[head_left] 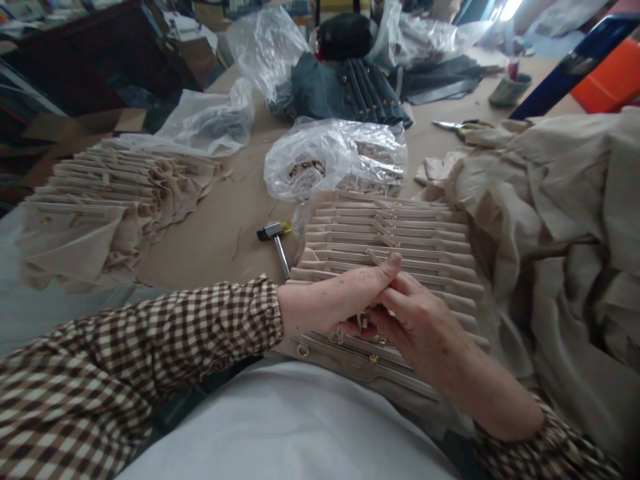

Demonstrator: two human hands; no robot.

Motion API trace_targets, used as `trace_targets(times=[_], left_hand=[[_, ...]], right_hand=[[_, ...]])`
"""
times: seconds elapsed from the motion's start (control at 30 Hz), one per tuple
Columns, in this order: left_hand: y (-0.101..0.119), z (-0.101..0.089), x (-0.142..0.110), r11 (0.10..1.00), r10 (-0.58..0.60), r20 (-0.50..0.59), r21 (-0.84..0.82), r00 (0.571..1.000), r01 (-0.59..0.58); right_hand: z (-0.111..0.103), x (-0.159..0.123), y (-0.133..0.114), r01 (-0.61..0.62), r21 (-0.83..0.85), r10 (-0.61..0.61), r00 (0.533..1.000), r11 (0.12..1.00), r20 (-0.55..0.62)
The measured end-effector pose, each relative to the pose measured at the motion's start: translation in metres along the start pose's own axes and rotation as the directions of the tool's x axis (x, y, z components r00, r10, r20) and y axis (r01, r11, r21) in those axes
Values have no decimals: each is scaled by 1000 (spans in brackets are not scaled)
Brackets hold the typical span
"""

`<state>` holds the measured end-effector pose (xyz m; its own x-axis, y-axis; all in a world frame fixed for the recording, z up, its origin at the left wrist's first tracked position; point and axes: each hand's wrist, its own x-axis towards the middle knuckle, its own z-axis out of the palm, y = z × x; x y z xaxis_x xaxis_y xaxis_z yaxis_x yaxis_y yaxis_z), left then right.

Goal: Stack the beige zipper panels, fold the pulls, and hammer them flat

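Observation:
My left hand (345, 293) and my right hand (420, 323) meet over a row of overlapping beige fabric pieces (345, 230) with zippers. The left fingers are curled, and small beige strips (361, 321) with metal bits show beneath them. My right fingers are pinched together against the left hand; what lies between them is hidden. Short beige tabs (384, 230) stick out from the zippers farther back. The nearest piece (360, 363) carries a gold-coloured fitting (373, 359) and a ring (303, 349).
A small hammer (280, 247) lies left of the row. Behind it sits a clear plastic bag (310, 150) of small parts. More beige pieces (100, 193) are stacked left; loose beige fabric (550, 200) is heaped right. Scissors (460, 125) and dark blue pieces (365, 90) lie farther back.

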<state>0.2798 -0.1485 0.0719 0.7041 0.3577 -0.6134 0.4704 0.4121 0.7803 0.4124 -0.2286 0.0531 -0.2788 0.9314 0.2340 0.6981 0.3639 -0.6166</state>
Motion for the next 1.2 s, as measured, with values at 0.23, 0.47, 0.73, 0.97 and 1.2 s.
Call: trace_targets(times=[0.23,0.47,0.73,0.97,1.2], left_hand=[[2,-12,-7,998,3,119,65,993,-11],[-11,-13,-18,874,123,195,444,973,-199],[-22,-3,-25,536,127,229,803,965,-261],[-28,5,-22,435,117,120,886,986,-160],[-32,5,-23,408,137,104,900,985,-152]], right_hand=[[-21,-15,0,-102,-95,93,991,990,-92],[-15,-34,-14,-226,149,218,974,963,66],[12,-71,-8,-347,89,324,925,934,200],[28,-77,-8,-362,-103,376,903,927,208],[34,-74,-12,-404,-188,438,875,895,207]])
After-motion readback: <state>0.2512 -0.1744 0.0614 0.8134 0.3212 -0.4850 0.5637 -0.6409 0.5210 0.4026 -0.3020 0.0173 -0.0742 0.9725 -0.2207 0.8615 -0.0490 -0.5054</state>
